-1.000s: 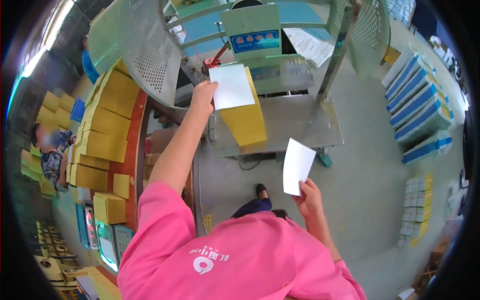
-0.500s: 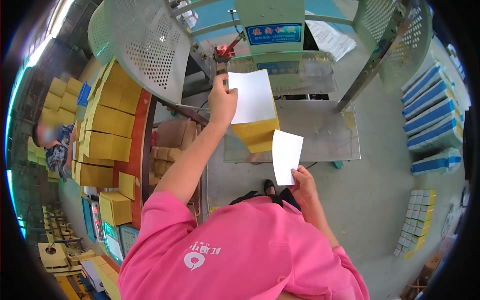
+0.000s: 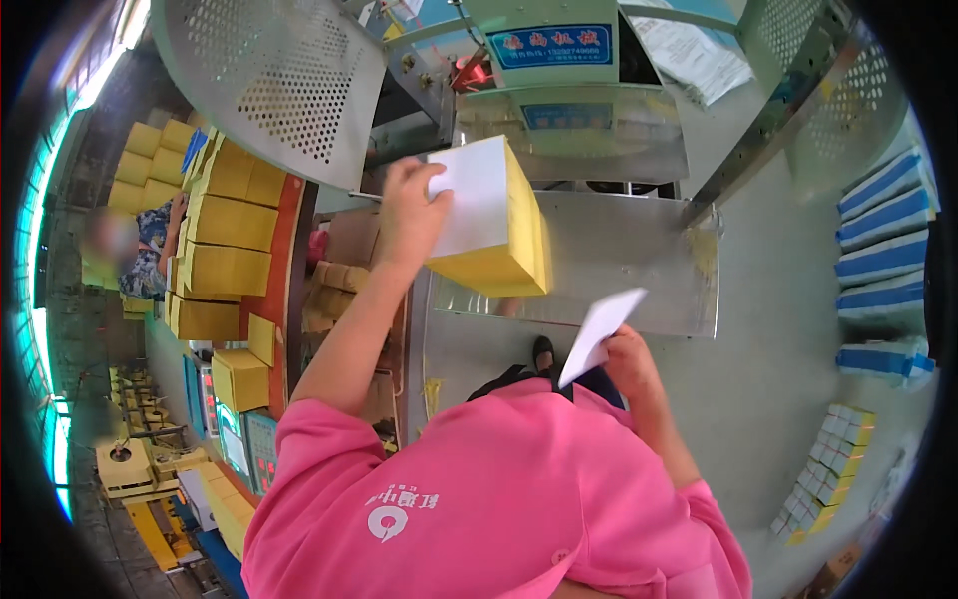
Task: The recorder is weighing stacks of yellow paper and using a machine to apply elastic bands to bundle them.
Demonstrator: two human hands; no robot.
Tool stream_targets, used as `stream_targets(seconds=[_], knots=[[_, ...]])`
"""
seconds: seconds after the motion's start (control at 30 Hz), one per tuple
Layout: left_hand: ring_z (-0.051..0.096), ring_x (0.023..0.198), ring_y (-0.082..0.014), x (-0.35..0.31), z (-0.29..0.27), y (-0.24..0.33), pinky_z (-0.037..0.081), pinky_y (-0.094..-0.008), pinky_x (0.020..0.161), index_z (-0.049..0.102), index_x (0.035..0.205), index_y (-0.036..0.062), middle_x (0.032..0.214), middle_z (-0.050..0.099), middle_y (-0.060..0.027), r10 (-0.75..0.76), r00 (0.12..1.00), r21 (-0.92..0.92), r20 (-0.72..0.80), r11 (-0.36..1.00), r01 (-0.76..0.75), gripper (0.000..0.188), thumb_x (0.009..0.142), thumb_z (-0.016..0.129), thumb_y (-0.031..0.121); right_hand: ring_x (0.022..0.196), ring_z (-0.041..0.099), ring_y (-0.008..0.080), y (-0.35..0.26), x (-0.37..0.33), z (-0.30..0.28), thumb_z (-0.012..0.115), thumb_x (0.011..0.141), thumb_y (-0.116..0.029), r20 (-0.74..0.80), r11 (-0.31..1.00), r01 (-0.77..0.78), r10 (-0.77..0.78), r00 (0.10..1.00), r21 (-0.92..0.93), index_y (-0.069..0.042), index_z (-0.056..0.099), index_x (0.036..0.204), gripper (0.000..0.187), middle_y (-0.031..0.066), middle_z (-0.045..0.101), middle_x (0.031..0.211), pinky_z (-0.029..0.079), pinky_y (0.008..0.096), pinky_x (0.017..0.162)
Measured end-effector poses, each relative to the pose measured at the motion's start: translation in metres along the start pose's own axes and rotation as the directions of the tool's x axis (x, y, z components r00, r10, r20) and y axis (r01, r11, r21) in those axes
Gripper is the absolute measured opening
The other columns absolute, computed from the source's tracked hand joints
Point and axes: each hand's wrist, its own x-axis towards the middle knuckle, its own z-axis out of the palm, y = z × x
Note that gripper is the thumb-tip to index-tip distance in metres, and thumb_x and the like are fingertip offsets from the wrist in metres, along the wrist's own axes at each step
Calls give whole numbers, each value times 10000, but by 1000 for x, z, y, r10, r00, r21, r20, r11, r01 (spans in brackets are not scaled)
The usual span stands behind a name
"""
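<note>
From my end I have the yellow stack (image 3: 526, 245) over the left part of the metal tabletop (image 3: 629, 245), near its front edge; I can't tell whether its underside rests flat there. A white sheet (image 3: 477, 200) covers its top, and two yellow sides face me. My left grip (image 3: 409, 225) is at the stack's left side, thumb and forefinger bent against the sheet's edge; the remaining fingers are hard to make out, so I can't tell whether it is clamped on the stack. My right grip (image 3: 631, 361) is clamped on a white card (image 3: 602, 329), which tilts in front of the tabletop, well apart from the stack.

Beyond the stack I see a clear panel (image 3: 649, 135) and the pale green machine housing (image 3: 559, 75) with a blue sign (image 3: 551, 46). A perforated guard (image 3: 299, 90) hangs to the left. Below it, brown bundles (image 3: 334, 290) fill a shelf. Farther left, yellow blocks (image 3: 230, 222) line a red tabletop (image 3: 282, 255), with a co-worker's patterned sleeve (image 3: 150, 275) behind them. Off to my right, blue-and-white packages (image 3: 883, 240) are piled up, and smaller white-and-yellow blocks (image 3: 823, 474) sit in rows on the floor (image 3: 733, 409).
</note>
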Motion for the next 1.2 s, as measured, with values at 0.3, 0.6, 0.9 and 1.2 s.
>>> stream_targets(seconds=[0.3,0.6,0.9,1.2], knots=[[322,1347,-418,21,25,53,269,-582,1070,484,1356,77,1461,366,-196,161,986,267,33,950,-164,476,925,522,277,965,586,209,-73,163,32,577,832,-129,459,780,537,-368,808,-321,14,614,941,184,100,636,954,458,354,843],[284,1382,-386,-43,36,50,205,-623,1081,415,1411,100,1470,362,-156,110,951,280,290,940,-194,523,941,467,324,848,623,215,-27,182,70,510,706,-52,175,680,231,-152,973,-696,45,679,1013,363,108,690,895,478,323,800],[279,1395,-371,-90,-10,50,193,-561,1105,396,1442,109,1495,340,-151,363,796,18,484,906,-424,559,915,497,267,1005,558,230,127,44,-34,570,859,-94,104,928,261,-297,949,264,-22,563,735,143,142,616,1218,443,344,852],[301,1398,-321,-51,1,-19,227,-394,1140,368,1455,72,1491,367,-145,336,851,-364,404,912,-187,522,970,460,241,542,511,122,118,30,42,525,935,-203,72,948,125,-152,986,291,-48,532,793,210,15,492,664,415,265,473]])
